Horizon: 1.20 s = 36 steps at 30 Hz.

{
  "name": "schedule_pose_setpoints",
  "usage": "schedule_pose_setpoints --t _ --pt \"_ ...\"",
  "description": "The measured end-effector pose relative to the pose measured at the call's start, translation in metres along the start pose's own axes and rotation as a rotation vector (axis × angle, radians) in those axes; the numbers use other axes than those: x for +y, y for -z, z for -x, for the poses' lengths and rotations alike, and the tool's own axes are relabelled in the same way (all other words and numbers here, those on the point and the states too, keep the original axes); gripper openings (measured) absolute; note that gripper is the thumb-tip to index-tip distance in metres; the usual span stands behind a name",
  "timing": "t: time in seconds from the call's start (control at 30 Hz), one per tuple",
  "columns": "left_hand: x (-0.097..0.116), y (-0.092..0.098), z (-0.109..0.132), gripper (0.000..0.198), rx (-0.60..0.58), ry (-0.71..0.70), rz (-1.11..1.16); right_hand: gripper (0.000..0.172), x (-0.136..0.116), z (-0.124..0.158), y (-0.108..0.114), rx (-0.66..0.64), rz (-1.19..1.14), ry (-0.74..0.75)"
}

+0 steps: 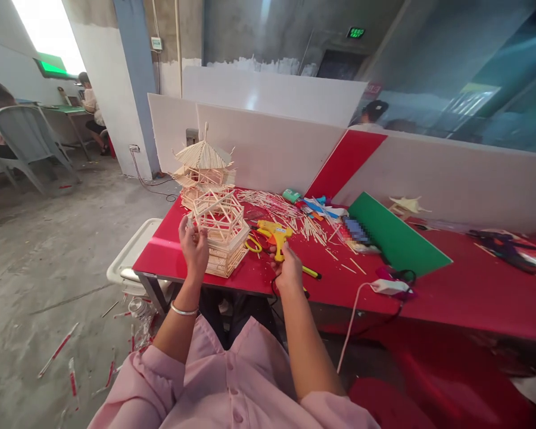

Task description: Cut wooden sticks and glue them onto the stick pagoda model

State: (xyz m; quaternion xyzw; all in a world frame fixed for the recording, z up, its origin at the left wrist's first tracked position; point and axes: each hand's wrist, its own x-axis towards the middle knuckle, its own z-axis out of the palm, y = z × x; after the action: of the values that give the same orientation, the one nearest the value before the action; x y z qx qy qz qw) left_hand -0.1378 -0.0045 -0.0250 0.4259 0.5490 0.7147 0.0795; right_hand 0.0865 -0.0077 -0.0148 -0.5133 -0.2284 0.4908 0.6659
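My right hand (289, 268) is wrapped round the handle of a yellow glue gun (276, 232), its nozzle pointing left toward a stick frame. That open lattice frame (221, 223), built of pale wooden sticks, stands at the table's front left edge. At its left side is my left hand (193, 244), raised with fingers bent; whether it pinches a stick or touches the frame is too small to tell. Behind the frame rises a stick tower with a pointed roof (204, 156). Yellow-handled scissors (253, 243) lie between the frame and the glue gun.
Loose sticks (272, 205) are strewn over the red table (335, 298). A green board (393, 238) leans right of a phone (356, 230). A white power strip (389, 287) with a cable sits near the front edge. A white stool (134, 253) stands left.
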Motion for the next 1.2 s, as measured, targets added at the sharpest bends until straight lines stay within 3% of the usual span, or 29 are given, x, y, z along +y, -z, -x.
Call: schedule_pose_setpoints --t 0.17,0.37,0.67,0.87,1.2 --pt "-0.003 0.006 -0.002 0.031 0.026 0.011 0.062 0.030 0.010 -0.014 -0.013 -0.055 -0.026 -0.129" --pt "-0.005 0.011 0.002 0.030 0.038 -0.014 0.105 0.018 0.007 -0.022 -0.026 -0.232 -0.051 -0.316" --pt "0.008 0.017 0.010 0.039 0.017 -0.023 0.138 0.013 -0.011 -0.031 -0.016 -0.486 -0.035 -0.499" --pt "0.014 0.018 0.014 0.044 0.021 -0.025 0.187 0.011 -0.025 -0.041 -0.008 -0.516 0.011 -0.512" --pt "0.014 0.022 0.021 0.039 0.034 -0.029 0.234 0.016 -0.022 -0.038 0.002 -0.579 0.100 -0.406"
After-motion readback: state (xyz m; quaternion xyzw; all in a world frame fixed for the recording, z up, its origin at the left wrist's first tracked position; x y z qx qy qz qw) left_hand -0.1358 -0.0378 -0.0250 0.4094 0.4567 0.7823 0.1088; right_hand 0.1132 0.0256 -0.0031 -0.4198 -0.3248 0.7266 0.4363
